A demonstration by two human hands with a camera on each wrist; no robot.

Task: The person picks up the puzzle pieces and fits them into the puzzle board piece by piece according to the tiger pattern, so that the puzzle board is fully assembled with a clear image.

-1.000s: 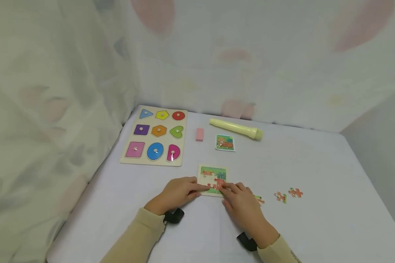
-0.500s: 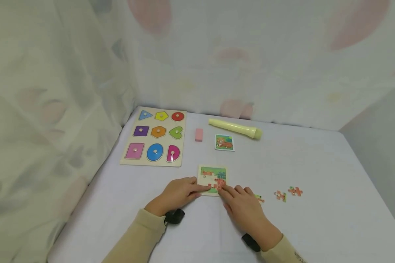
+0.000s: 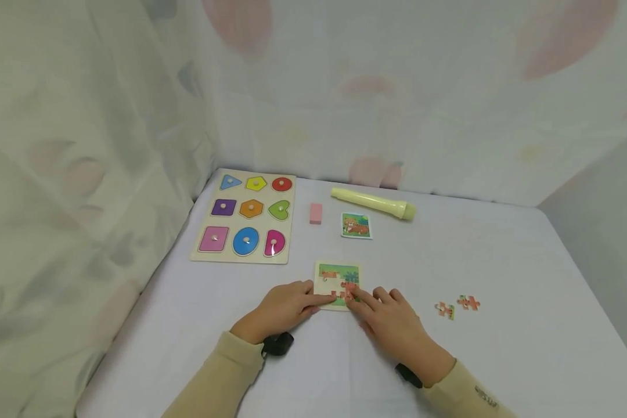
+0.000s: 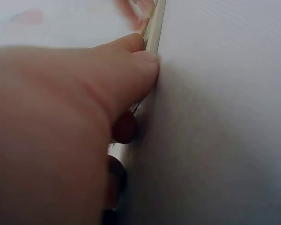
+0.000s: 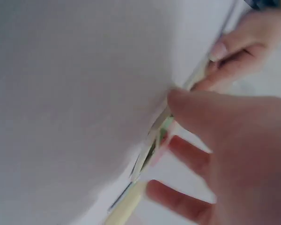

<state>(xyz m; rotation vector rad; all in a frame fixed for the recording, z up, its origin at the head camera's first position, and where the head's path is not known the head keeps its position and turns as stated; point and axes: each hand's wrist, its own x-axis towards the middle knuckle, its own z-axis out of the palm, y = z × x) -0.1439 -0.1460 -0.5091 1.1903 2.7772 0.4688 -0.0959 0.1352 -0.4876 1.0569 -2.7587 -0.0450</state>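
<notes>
puzzle tray (image 3: 337, 277) near worktop's front edge, centre | left hand (image 3: 284, 307) flat, fingertips pressing tray's left-front edge | right hand (image 3: 392, 325) fingers extended, tips on a piece at tray's front-right | loose pieces (image 3: 456, 306) lie rightward, nearer right hand

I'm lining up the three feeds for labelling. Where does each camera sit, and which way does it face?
Head: above and behind, facing forward and down at the table; shows both sleeved arms, left hand and right hand at the jigsaw tray.
Left wrist: low beside the cloth, facing along the left hand to the tray's edge.
Right wrist: low, facing the right hand's fingers at the tray.
Shared: all show the tray.
</notes>
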